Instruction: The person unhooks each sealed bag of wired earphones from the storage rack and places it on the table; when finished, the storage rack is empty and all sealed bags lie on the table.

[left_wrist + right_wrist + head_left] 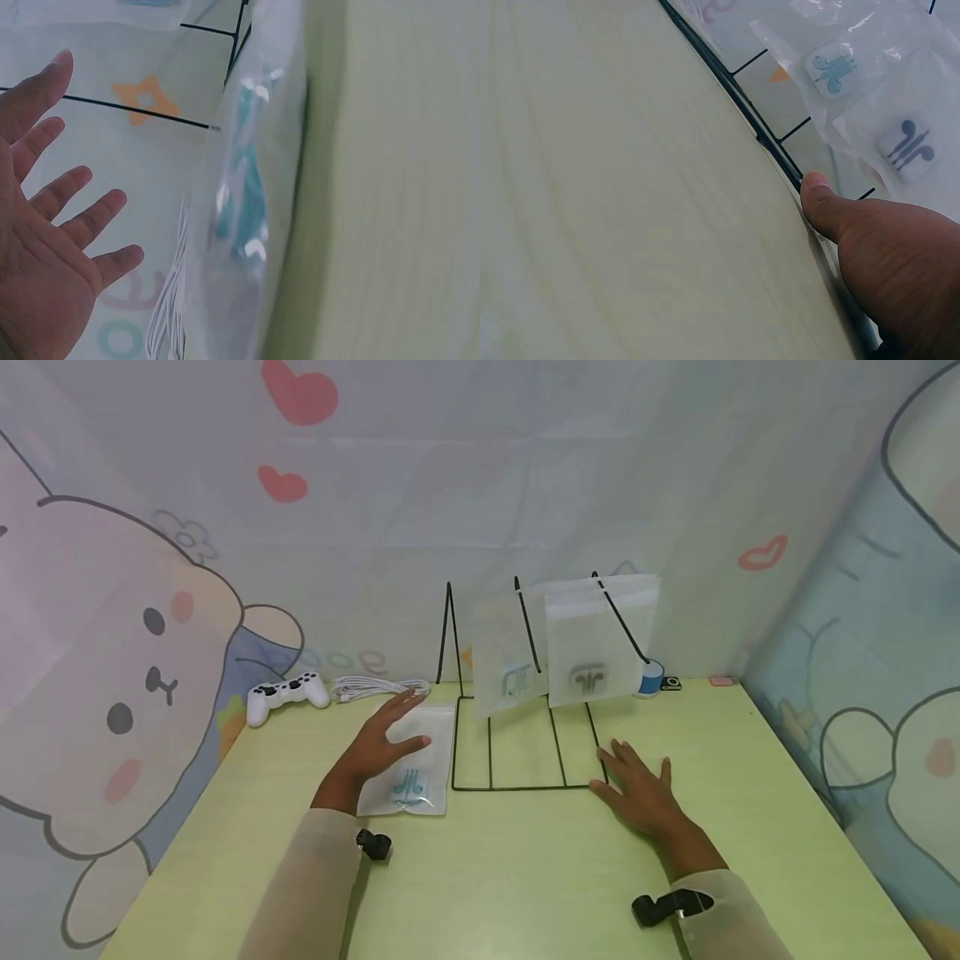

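My left hand (375, 745), fingers spread and holding nothing, hovers over a flat white pouch (427, 727) with a teal earphone picture, which lies left of the black wire rack (517, 788). The left wrist view shows this palm (45, 255) apart from the pouch (244, 180). My right hand (637, 793) is at the rack's front right corner, its thumb (821, 202) against the base wire and its fingers spread. Two more pouches hang from the rack's prongs: one with a teal earphone picture (517, 681), one with a dark one (588, 677).
Along the back edge stand a white game controller (287, 693), a coiled white cable (375, 687), a blue-and-white round container (651, 678), a small black item (671, 683) and a pink eraser-like block (722, 681). A printed cloth (450, 510) hangs behind the table.
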### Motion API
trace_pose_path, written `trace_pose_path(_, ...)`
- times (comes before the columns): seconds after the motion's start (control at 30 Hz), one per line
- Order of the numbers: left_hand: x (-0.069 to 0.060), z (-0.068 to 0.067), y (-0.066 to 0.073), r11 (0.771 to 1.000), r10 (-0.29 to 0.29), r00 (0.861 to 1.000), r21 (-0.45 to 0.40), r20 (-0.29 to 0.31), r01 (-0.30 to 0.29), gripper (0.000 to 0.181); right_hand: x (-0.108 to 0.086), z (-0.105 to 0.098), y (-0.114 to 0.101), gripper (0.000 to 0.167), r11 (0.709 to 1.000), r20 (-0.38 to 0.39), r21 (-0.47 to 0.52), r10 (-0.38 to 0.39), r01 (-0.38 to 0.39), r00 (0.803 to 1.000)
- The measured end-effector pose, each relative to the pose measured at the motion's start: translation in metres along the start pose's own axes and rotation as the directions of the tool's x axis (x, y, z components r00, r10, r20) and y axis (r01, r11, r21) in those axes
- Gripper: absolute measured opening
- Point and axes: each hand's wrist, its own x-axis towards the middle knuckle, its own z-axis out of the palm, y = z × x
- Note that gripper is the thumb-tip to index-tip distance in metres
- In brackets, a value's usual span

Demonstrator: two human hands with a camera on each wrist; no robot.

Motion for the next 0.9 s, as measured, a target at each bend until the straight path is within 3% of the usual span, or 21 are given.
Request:
trace_pose_path(0.47,0.018,0.028,0.031,0.977,0.092,0.996,-0.192,0.001,-0.09,0.076,0.0,0.001,0.002,0.071,1.0,0.0,0.015,0.001,-0.001,1.0)
trace_pose_path(0.9,0.039,0.045,0.054,0.961,0.117,0.993,-0.251,-0.024,-0.12,0.068,0.001,0.002,0.003,0.072,1.0,0.001,0.002,0.006,-0.006,1.0)
